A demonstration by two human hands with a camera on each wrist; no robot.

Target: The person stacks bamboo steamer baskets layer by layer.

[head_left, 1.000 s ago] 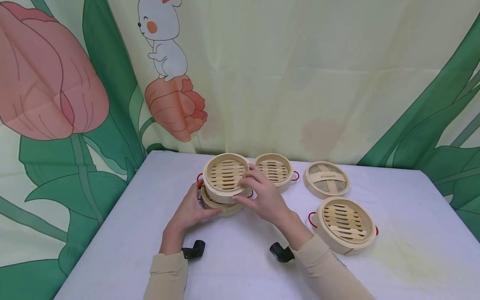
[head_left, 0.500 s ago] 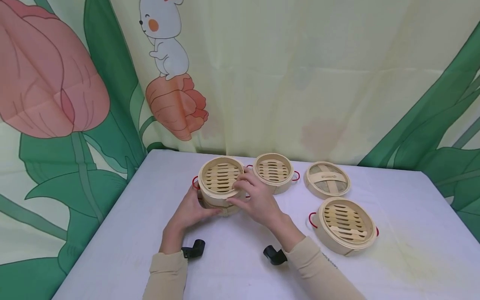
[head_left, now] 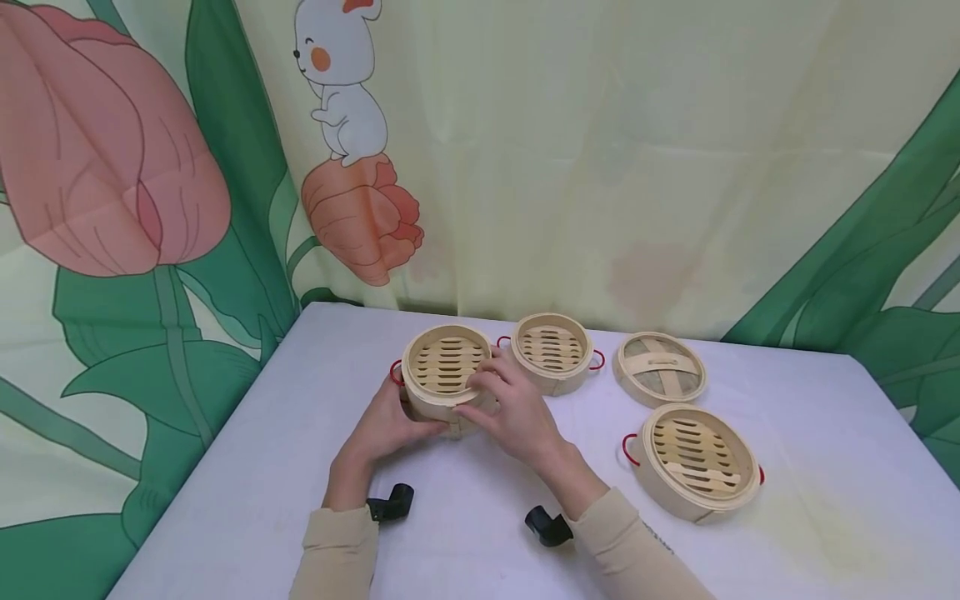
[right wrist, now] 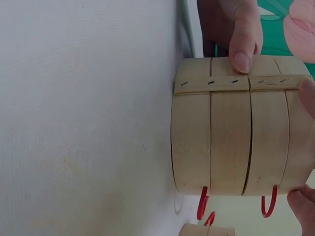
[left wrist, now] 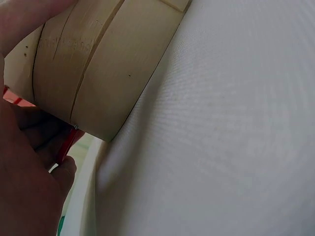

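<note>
- Pinching the wall of the upper steamer [head_left: 448, 365], a round, pale bamboo basket with a slatted base and a red loop handle, the right hand [head_left: 517, 412] works just left of centre in the head view, thumb at the front.
- Curled around the side of the lower steamer [right wrist: 230, 142], a matching bamboo tier with its own red loop handle, the left hand [head_left: 386, 425] sits at the stack's left, thumb across the front.
- The upper steamer rests on the lower steamer, a thin dark seam between them at right of centre in the right wrist view; the lower one stands on the white cloth-covered table [head_left: 457, 542].
- Near the stack, at its upper right in the head view, sits a third round bamboo steamer [head_left: 555, 350] with two red loop handles.
- Right of that lies a round bamboo lid [head_left: 660, 367] with crossed strips.
- Below the lid, in the lower right, stands a larger-looking round bamboo steamer [head_left: 693, 458] with red handles.
- Across the upper half hangs a pale printed curtain [head_left: 562, 167] with a pink tulip, green leaves and a white rabbit.
</note>
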